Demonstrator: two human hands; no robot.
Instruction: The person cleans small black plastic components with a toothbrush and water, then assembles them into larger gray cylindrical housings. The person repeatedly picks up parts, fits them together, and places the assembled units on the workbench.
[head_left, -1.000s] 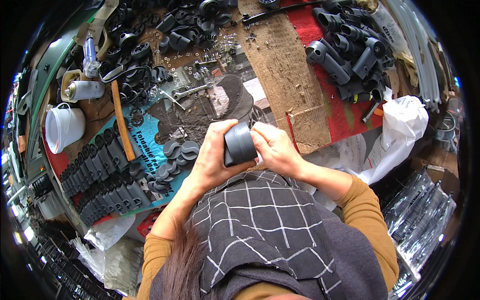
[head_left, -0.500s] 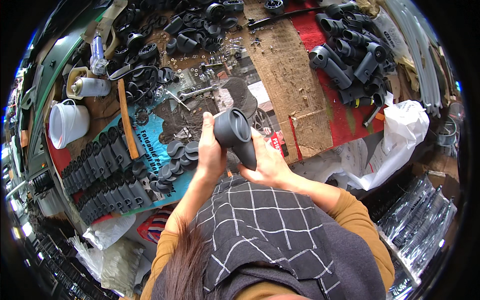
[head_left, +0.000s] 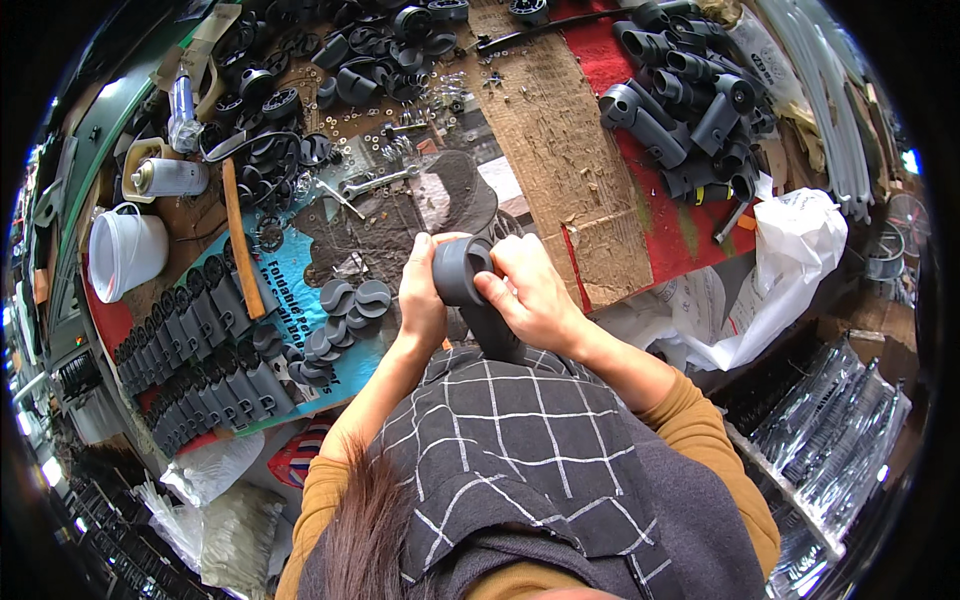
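Head view: a dark grey plastic elbow tube (head_left: 468,290) is held tight above the lap by the left hand (head_left: 422,296) and right hand (head_left: 530,298), and it could be dropped onto the messy table (head_left: 560,150) if a grip is loosened.

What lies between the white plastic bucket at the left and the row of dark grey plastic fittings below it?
In the head view, only bare red mat separates the white plastic bucket from the row of dark grey plastic fittings.
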